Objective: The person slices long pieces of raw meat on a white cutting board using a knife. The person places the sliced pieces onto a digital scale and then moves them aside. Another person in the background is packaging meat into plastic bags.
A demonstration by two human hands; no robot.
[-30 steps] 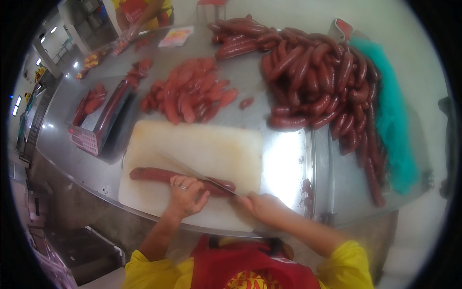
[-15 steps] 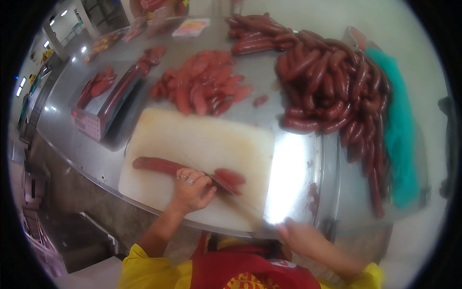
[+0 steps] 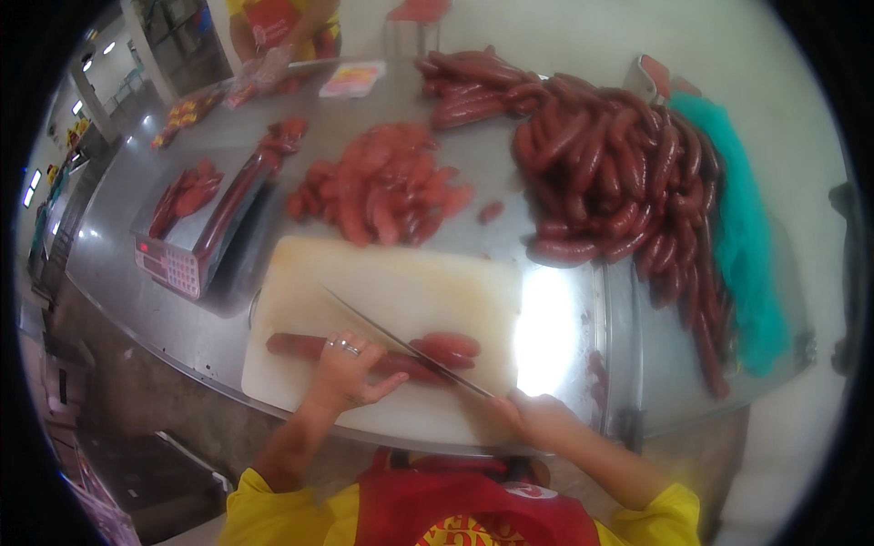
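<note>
A long dark-red sausage (image 3: 293, 345) lies crosswise on the white cutting board (image 3: 309, 259). My left hand (image 3: 349, 369), with a ring on one finger, is closed over its middle and holds it down. In my right hand (image 3: 526, 419) I grip a long thin knife (image 3: 401, 341) by its handle, which my fingers hide. The blade slants up and left across the sausage, just right of my left fingers, and its tip points over the far part of the board. Cut sausage pieces (image 3: 446, 348) lie right beside the blade.
Beyond the board is a heap of cut pieces (image 3: 378, 187). A digital scale (image 3: 173, 264) stands at left with sausage on it. Whole sausages (image 3: 619, 164) are piled at right by a green cloth (image 3: 751, 264). Another person (image 3: 282, 32) works across the steel table.
My right hand has moved left and up toward the board. The knife, earlier low at the sausage's cut end, now crosses the sausage and reaches farther. My left hand still holds the sausage.
</note>
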